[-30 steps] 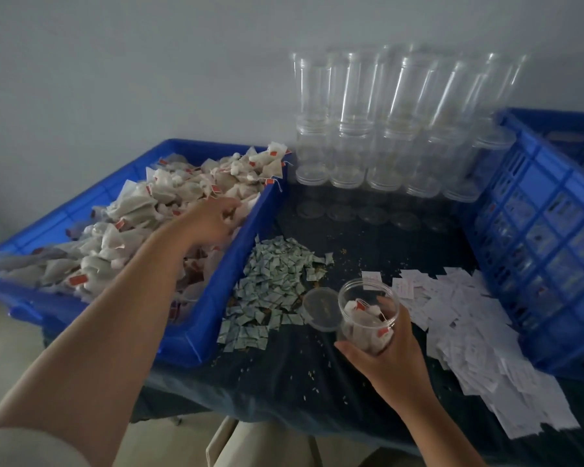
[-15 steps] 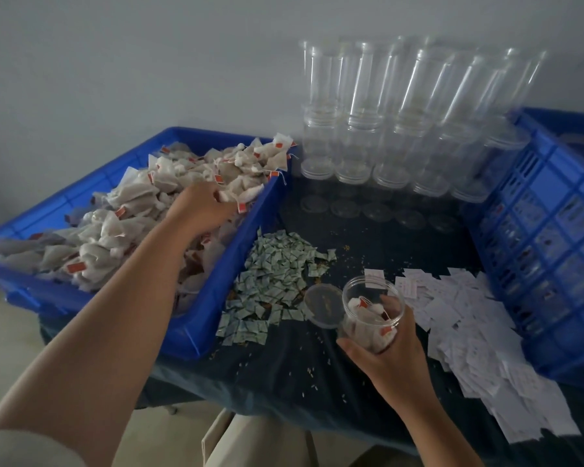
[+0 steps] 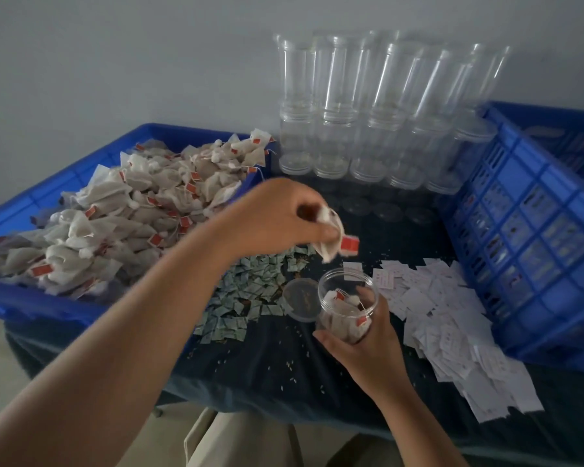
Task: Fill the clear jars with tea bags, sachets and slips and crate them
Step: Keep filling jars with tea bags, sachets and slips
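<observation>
Two bare forearms, a left hand [image 3: 270, 217] and a right hand [image 3: 361, 342], pale beige seamed trousers [image 3: 236, 443] below.

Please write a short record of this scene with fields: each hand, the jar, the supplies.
left hand: pinches tea bags above the jar
right hand: grips the jar, open and partly filled
lid: lies beside the jar
sachets: greenish pile near the lid
slips: white pile right of the jar
crate: blue, at the right
empty jars: stacked at the back
</observation>
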Motion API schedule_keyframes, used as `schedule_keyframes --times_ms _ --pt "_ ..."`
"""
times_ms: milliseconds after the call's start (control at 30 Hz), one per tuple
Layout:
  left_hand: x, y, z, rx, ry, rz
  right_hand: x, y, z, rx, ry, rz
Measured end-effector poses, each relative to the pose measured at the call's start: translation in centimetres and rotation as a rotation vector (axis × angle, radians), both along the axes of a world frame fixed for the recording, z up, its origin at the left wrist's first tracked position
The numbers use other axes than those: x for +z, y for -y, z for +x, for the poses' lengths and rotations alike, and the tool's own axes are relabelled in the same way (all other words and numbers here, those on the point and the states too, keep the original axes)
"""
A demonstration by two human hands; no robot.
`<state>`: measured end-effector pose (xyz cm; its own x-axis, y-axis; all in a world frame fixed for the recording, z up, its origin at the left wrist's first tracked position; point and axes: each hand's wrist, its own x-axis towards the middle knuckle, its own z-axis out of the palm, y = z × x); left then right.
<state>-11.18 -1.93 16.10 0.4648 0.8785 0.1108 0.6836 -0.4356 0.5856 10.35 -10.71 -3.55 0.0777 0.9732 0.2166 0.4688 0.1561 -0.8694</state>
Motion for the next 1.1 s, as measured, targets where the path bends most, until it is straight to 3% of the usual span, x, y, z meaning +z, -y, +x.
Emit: schedule_keyframes --times_ms 200,333,400,467,533,600,633,767,967,1100 --pt "-4.7 1.9 5.6 -0.083 -0.241 -0.021 0.2 0.0 -0.1 -0.008 -0.017 0.026" --pt "-5.4 2.0 6.1 -0.122 -0.248 0.015 0.1 -0.2 0.2 -0.002 -0.029 0.025" --pt "-5.8 1.9 6.0 -0.206 -0.325 -0.035 0.0 -0.2 0.3 0.011 -0.006 0.022" --pt "-5.8 1.6 5.6 -0.251 -0.276 -0.1 -0.1 -0.2 0.3 0.01 0.001 0.031" --pt "-5.5 0.9 4.5 -0.143 -0.021 -0.131 0.0 -0.2 0.1 0.004 -0.007 0.032" --pt "-6.1 0.0 2.5 0.108 0.174 -0.054 -0.1 0.0 0.0 0.002 -0.008 0.038" --pt "-6.9 -0.5 1.2 0.222 0.147 -0.007 -0.2 0.1 -0.1 0.001 -0.019 0.043" --pt "-12.5 -1.5 -2.2 0.36 -0.419 -0.048 -0.6 0.0 0.6 -0.045 -0.162 0.02" --pt "-17.7 0.1 -3.0 0.408 -0.166 0.193 -0.5 -0.5 0.9 -0.07 -0.214 -0.016" --pt "-18.2 -0.4 -2.7 0.454 -0.174 0.238 -0.8 -0.3 0.8 -0.06 -0.189 -0.046"
